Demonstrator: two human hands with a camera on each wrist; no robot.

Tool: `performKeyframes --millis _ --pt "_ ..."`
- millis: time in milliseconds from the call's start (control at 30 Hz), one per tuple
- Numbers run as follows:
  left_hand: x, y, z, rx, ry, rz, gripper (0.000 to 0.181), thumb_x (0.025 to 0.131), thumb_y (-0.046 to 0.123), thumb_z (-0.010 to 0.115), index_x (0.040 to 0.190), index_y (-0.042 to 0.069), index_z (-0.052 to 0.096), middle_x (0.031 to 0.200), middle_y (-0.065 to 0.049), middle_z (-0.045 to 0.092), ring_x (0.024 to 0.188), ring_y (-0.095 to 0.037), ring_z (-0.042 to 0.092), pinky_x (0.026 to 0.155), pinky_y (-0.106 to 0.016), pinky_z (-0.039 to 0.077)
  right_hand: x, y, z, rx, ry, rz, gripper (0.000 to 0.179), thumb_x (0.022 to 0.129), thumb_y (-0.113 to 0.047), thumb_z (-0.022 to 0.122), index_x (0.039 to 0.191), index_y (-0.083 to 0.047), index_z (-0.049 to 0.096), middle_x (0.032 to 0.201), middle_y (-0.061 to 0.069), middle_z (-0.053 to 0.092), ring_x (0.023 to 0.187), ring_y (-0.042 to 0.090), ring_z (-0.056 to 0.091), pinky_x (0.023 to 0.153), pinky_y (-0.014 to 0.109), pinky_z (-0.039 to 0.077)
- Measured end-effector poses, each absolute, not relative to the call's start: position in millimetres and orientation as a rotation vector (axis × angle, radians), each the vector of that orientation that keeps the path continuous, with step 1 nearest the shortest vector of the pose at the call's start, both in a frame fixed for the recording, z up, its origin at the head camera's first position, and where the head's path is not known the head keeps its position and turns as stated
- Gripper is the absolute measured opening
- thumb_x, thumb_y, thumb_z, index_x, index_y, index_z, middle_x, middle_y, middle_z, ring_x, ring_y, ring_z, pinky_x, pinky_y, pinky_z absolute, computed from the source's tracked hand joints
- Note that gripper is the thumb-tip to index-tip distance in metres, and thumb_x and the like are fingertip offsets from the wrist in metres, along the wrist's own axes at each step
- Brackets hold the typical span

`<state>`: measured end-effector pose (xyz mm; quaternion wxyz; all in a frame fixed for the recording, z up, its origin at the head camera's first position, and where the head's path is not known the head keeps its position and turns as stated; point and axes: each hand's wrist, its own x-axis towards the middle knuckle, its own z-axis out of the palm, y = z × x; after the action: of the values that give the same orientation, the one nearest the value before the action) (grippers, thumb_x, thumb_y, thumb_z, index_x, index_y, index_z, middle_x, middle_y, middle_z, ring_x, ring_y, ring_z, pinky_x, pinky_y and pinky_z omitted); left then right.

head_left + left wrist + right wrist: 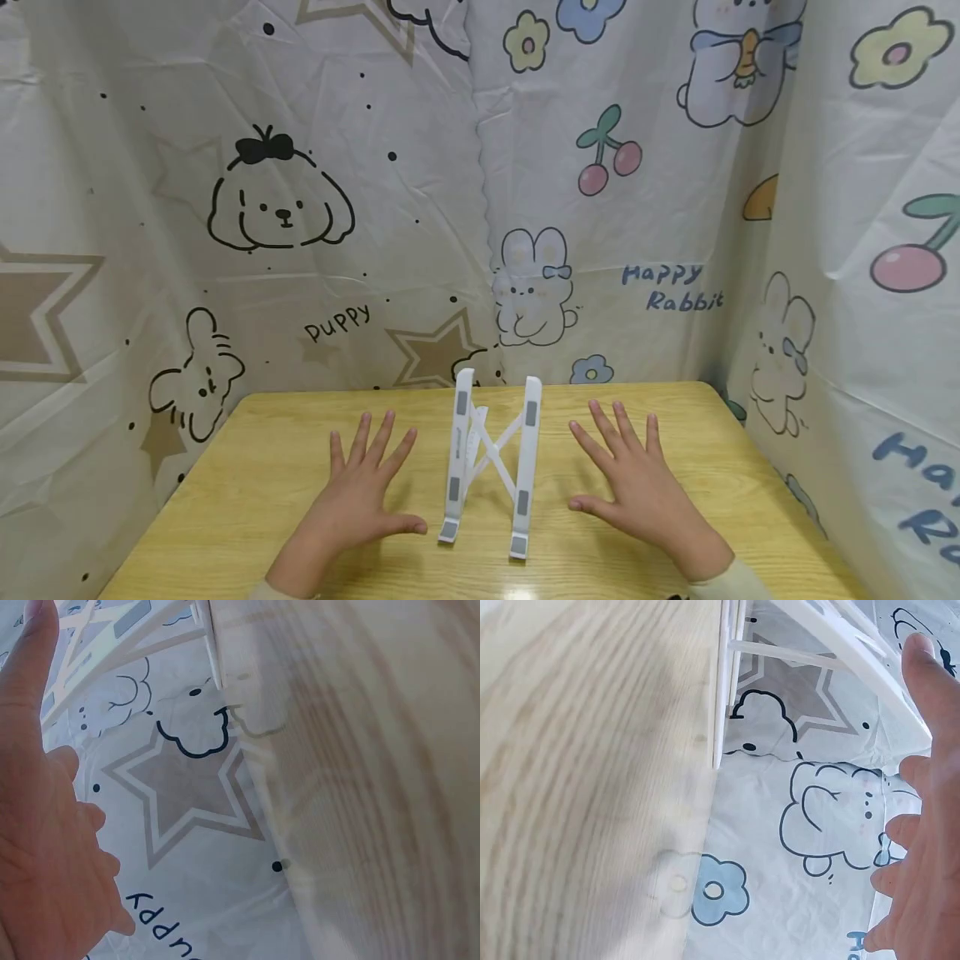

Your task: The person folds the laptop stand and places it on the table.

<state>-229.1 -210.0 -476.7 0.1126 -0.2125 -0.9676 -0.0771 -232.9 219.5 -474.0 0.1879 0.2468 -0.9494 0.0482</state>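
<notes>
A white folding laptop stand (527, 450) with grey pads stands unfolded on the table, its two long arms joined by an X-shaped brace. To its left, my left hand (358, 492) is spread with straight fingers, the thumb tip close to the stand but apart from it. My right hand (637, 492) is spread likewise on the other side, a wider gap from the stand. Neither holds anything. Part of the stand (112, 645) shows at the top of the left wrist view, beside the left hand (45, 847). In the right wrist view the stand (855, 667) rises near the right thumb.
The light wooden table (600, 575) has its back edge against a hanging cloth (420, 208) printed with puppies, rabbits, stars and flowers. More printed cloth (862, 350) hangs along the right side, and another stretch (67, 433) along the left.
</notes>
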Motion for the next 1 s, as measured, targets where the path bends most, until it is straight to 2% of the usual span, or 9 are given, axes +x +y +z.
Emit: performKeyframes --millis 100,233,400,533,633,733,867,1000 --pt "-231 -208 -476 -0.629 -2.829 -0.246 0.127 0.065 0.086 0.070 0.165 0.029 0.015 0.173 -0.008 -0.006 0.156 -0.045 -0.011 0.114 -0.081 -0.008 -232 218 -471 0.678 -2.670 0.165 0.098 0.085 -0.080 0.057 0.164 -0.030 0.025 0.173 0.006 0.007 0.156 0.045 0.007 0.120 0.066 -0.020" --pt "-231 -205 -476 -0.640 -2.819 -0.342 0.129 0.066 0.078 0.076 0.166 0.028 0.013 0.173 -0.012 -0.001 0.155 -0.048 -0.006 0.112 -0.084 -0.003 -231 213 -472 0.664 -2.665 0.232 0.099 0.084 -0.082 0.056 0.163 -0.029 0.027 0.171 0.008 0.017 0.155 0.045 0.013 0.121 0.069 -0.014" --pt "-232 -200 -479 -0.641 -2.891 -0.467 0.134 0.065 0.075 0.080 0.165 0.032 0.002 0.172 -0.010 -0.006 0.155 -0.046 -0.009 0.111 -0.084 -0.006 -228 207 -477 0.635 -2.701 0.352 0.101 0.083 -0.083 0.057 0.163 -0.031 0.027 0.170 0.007 0.023 0.154 0.044 0.020 0.120 0.075 0.006" --pt "-235 -199 -481 -0.639 -2.944 -0.565 0.133 0.067 0.073 0.081 0.165 0.034 -0.001 0.172 -0.006 -0.009 0.156 -0.042 -0.009 0.113 -0.082 -0.006 -226 201 -478 0.604 -2.695 0.480 0.099 0.084 -0.078 0.062 0.163 -0.028 0.029 0.167 0.007 0.032 0.151 0.041 0.031 0.119 0.073 0.020" --pt "-236 -199 -483 -0.644 -2.944 -0.674 0.130 0.070 0.068 0.083 0.165 0.033 0.002 0.172 -0.007 -0.003 0.157 -0.042 -0.004 0.114 -0.082 -0.002 -225 197 -477 0.558 -2.715 0.598 0.094 0.087 -0.074 0.061 0.163 -0.029 0.029 0.162 0.007 0.041 0.145 0.038 0.044 0.116 0.066 0.034" --pt "-236 -199 -483 -0.652 -2.924 -0.801 0.126 0.073 0.062 0.084 0.166 0.030 0.006 0.172 -0.010 0.004 0.156 -0.044 0.002 0.115 -0.081 0.002 -223 192 -476 0.488 -2.763 0.757 0.090 0.090 -0.073 0.058 0.163 -0.032 0.027 0.159 0.006 0.046 0.141 0.035 0.050 0.111 0.062 0.044" --pt "-238 -195 -481 -0.645 -2.896 -0.992 0.118 0.078 0.053 0.085 0.166 0.024 0.012 0.171 -0.012 0.015 0.155 -0.045 0.011 0.119 -0.076 0.011 -223 187 -477 0.403 -2.805 0.953 0.088 0.090 -0.073 0.059 0.162 -0.035 0.026 0.152 0.007 0.054 0.134 0.034 0.056 0.106 0.062 0.048" --pt "-241 -187 -478 -0.563 -2.874 -1.144 0.108 0.082 0.049 0.084 0.165 0.023 0.020 0.168 -0.012 0.025 0.154 -0.042 0.023 0.121 -0.067 0.023 -225 184 -479 0.363 -2.780 1.160 0.084 0.090 -0.064 0.066 0.160 -0.032 0.033 0.143 0.007 0.061 0.126 0.033 0.063 0.104 0.060 0.051"
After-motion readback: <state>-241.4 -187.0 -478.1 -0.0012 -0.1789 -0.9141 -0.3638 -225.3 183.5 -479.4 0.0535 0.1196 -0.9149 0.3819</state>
